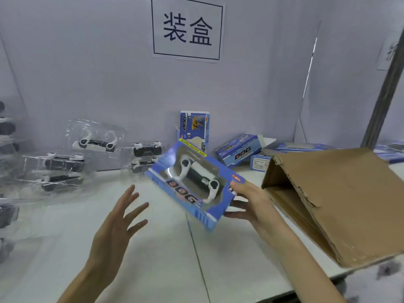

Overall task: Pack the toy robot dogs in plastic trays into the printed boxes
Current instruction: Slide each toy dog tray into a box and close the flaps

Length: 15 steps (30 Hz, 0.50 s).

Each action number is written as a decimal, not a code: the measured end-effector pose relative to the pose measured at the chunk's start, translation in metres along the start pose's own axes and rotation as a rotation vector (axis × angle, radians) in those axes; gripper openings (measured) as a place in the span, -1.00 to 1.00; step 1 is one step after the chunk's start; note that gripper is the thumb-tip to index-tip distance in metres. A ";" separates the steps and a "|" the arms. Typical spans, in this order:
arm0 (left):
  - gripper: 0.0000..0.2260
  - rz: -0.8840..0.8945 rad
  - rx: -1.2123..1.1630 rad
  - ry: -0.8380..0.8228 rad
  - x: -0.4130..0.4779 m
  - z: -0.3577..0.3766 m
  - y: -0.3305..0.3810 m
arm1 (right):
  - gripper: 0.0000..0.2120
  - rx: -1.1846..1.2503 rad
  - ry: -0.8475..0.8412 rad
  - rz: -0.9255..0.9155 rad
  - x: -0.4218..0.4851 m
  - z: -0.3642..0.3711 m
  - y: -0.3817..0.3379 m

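White table [166, 248], seam down the middle; open top between the left piles and the right-side carton. Right hand [251, 202] grips the printed box [175, 186] by its right end, tilted, off the surface; toy robot dog [199, 173] shows in its window. Left hand [115, 224] spread flat, near the box, apart from it. Brown carton [341, 193] (flap torn) reaches the front-right table edge. Trays [59, 167] with dogs crowd the left edge; spare boxes [240, 149] by the back wall.

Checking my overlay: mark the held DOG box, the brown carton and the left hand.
held DOG box [192, 182], head view, front window.
brown carton [341, 193], head view, upper flap.
left hand [118, 224], head view, middle of hand.
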<state>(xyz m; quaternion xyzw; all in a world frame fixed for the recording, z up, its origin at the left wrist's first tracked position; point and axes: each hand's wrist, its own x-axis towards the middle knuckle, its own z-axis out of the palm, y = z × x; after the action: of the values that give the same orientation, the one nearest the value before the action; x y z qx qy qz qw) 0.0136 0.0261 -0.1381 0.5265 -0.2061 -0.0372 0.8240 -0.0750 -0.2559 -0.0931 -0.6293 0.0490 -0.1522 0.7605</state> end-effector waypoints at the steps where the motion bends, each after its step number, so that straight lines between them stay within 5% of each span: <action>1: -0.59 0.006 -0.006 0.019 0.001 -0.001 -0.001 | -0.60 0.120 0.105 0.001 0.008 0.000 -0.005; 4: -0.61 -0.003 0.009 0.034 0.000 -0.004 -0.004 | -0.72 0.492 0.421 -0.092 0.034 -0.001 -0.029; 8: -0.57 -0.017 0.024 0.006 -0.001 0.000 -0.005 | -0.59 0.842 0.824 -0.315 0.054 -0.025 -0.053; 11: -0.56 -0.029 0.036 0.007 -0.003 0.002 -0.004 | -0.59 0.829 0.890 -0.251 0.056 -0.041 -0.052; 15: -0.52 -0.067 0.065 -0.019 -0.003 0.003 -0.005 | -0.88 0.664 0.967 -0.166 0.052 -0.030 -0.037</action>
<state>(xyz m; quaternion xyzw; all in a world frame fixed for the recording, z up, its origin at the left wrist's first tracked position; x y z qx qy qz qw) 0.0103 0.0225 -0.1424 0.5592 -0.1972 -0.0630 0.8028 -0.0401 -0.3052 -0.0568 -0.2185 0.2905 -0.4879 0.7936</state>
